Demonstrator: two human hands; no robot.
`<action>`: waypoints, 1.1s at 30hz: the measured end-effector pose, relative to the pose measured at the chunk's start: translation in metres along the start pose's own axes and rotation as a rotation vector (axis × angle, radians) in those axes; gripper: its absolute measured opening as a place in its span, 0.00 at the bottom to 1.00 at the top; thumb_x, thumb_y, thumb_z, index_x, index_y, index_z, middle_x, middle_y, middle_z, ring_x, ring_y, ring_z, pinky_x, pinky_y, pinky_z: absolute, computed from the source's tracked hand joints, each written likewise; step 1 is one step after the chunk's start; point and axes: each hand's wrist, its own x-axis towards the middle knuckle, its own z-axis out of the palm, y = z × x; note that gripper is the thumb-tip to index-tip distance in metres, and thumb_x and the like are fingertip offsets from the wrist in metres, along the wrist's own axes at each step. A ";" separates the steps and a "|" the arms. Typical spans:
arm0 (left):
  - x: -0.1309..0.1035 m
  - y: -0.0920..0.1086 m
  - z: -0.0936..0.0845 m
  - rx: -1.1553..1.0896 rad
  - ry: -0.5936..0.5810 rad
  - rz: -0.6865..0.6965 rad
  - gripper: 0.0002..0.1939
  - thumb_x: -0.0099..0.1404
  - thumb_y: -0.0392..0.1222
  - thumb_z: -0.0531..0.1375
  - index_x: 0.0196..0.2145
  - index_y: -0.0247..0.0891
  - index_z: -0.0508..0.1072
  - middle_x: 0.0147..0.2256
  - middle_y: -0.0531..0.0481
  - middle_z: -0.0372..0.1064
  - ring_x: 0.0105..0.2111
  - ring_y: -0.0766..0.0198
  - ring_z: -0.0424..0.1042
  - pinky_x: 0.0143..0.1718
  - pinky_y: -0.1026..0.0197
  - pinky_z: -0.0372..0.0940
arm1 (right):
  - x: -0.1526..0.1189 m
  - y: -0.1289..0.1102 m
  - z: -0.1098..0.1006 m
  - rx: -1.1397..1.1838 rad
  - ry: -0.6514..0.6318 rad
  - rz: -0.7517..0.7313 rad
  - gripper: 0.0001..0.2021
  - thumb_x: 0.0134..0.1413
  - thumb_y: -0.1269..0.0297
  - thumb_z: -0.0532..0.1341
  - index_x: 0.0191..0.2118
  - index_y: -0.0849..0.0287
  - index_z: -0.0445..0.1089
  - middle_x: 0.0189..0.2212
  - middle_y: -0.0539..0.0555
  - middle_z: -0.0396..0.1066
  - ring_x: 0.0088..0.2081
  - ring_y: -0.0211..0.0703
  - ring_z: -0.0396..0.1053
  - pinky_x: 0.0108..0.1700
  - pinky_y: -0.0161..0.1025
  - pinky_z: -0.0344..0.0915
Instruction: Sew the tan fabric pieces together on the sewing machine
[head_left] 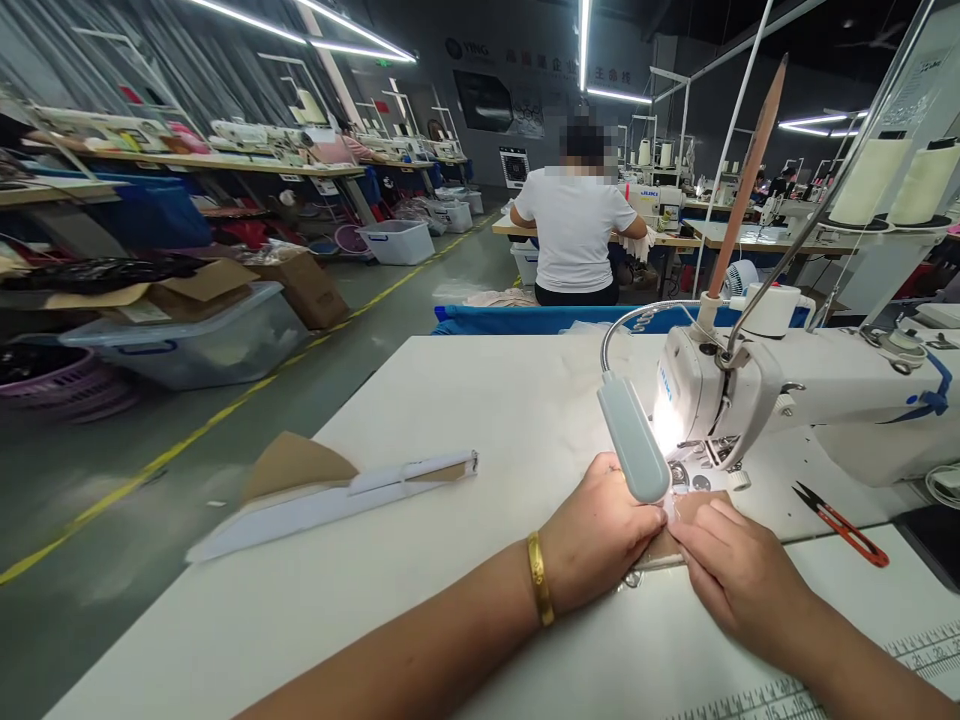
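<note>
Both of my hands meet in front of the needle area of a white sewing machine [765, 375]. My left hand [600, 530], with a gold bangle at the wrist, is closed, thumb and fingers pinched together. My right hand [742, 570] faces it, fingers bent and pinching close to the left thumb. A small bit of thin white fabric [670, 508] shows between the fingertips; most of it is hidden. Under the right fingers lies a brownish flat surface [697, 503] that I cannot identify. A grey-green lamp [634, 440] on a bent metal neck hangs over the left hand, lighting the needle area.
Red-handled thread snips [844, 525] lie right of my right hand. A clear ruler [787, 700] runs along the front edge. Folded white and brown paper [337, 495] rests on the left of the white table [450, 620]. Ahead, a person in white [574, 235] sits at another machine.
</note>
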 end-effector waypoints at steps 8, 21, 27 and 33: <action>0.000 0.000 0.003 0.000 0.018 0.032 0.15 0.75 0.32 0.53 0.37 0.41 0.78 0.33 0.49 0.75 0.36 0.59 0.74 0.49 0.50 0.64 | -0.003 0.000 0.001 -0.014 -0.031 0.032 0.11 0.67 0.78 0.52 0.39 0.58 0.68 0.30 0.52 0.63 0.33 0.45 0.58 0.33 0.41 0.56; 0.001 0.005 0.001 0.007 0.025 0.042 0.14 0.74 0.30 0.53 0.35 0.39 0.76 0.34 0.49 0.76 0.35 0.60 0.72 0.49 0.50 0.64 | -0.005 0.001 0.001 -0.031 -0.042 0.019 0.11 0.66 0.78 0.53 0.42 0.58 0.70 0.30 0.52 0.64 0.32 0.45 0.60 0.32 0.41 0.55; -0.001 0.005 0.002 0.012 0.014 0.036 0.14 0.73 0.29 0.53 0.36 0.39 0.77 0.33 0.49 0.76 0.36 0.59 0.72 0.48 0.50 0.64 | -0.004 0.001 -0.002 -0.038 0.009 0.079 0.12 0.69 0.77 0.52 0.34 0.57 0.65 0.27 0.50 0.60 0.30 0.43 0.57 0.33 0.41 0.56; -0.002 0.004 0.003 0.009 0.039 0.056 0.14 0.72 0.27 0.53 0.36 0.38 0.76 0.33 0.49 0.76 0.35 0.60 0.72 0.48 0.50 0.64 | 0.000 0.000 -0.002 -0.026 0.006 0.103 0.12 0.70 0.76 0.51 0.48 0.57 0.69 0.34 0.54 0.69 0.35 0.46 0.64 0.35 0.42 0.61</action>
